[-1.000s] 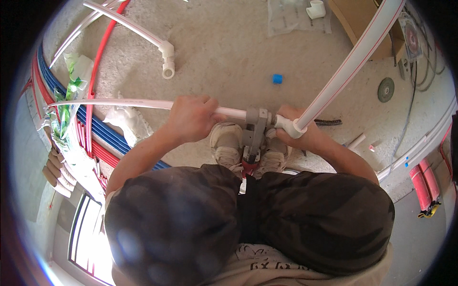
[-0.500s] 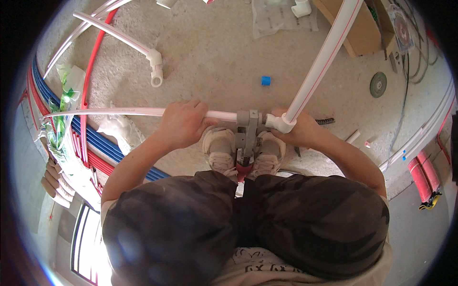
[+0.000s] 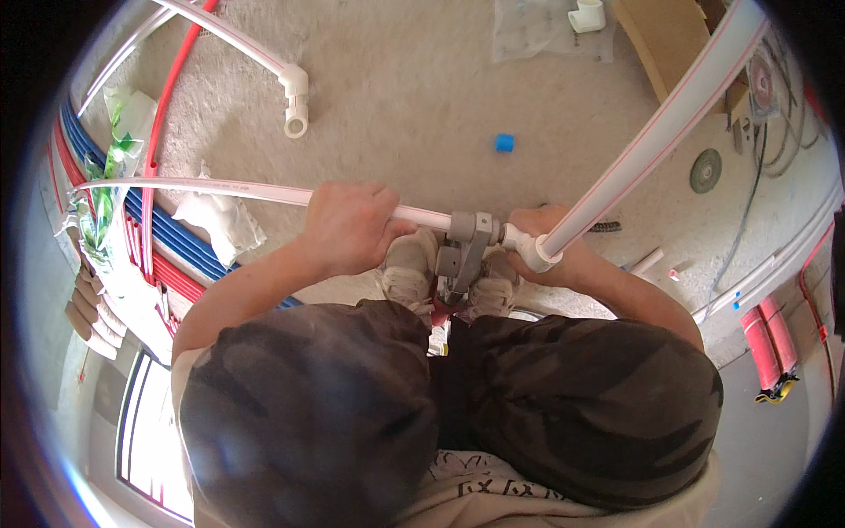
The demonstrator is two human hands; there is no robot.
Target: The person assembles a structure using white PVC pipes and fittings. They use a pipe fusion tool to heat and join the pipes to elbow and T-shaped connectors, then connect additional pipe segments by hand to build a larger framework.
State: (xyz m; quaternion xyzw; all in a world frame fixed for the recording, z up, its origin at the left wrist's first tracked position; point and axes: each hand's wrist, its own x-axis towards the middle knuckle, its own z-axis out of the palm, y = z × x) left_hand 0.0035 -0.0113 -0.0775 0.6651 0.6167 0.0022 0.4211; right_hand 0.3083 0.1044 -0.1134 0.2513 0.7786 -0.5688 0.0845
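My left hand [image 3: 348,227] grips a long white plastic pipe [image 3: 202,187] that runs off to the left. Its near end enters a grey pipe-welding tool [image 3: 465,245] standing between my shoes. My right hand [image 3: 541,246] holds a white elbow fitting [image 3: 528,253] pressed against the tool's other side. A second white pipe with a red stripe [image 3: 669,132] rises from that elbow toward the upper right. My knees in camouflage shorts fill the lower part of the view.
Blue and red pipes [image 3: 167,255] lie bundled at the left beside a plastic bag [image 3: 220,220]. Another white pipe with an elbow [image 3: 295,101] lies at the upper left. A small blue cap [image 3: 503,143], a clear bag of fittings [image 3: 550,31], a cardboard box [image 3: 673,40], a round disc [image 3: 705,170] and cables lie on the concrete floor.
Both hands have stayed on the pipe and the elbow at the welding tool. The view has shifted slightly, so everything sits a little lower and more to the left.
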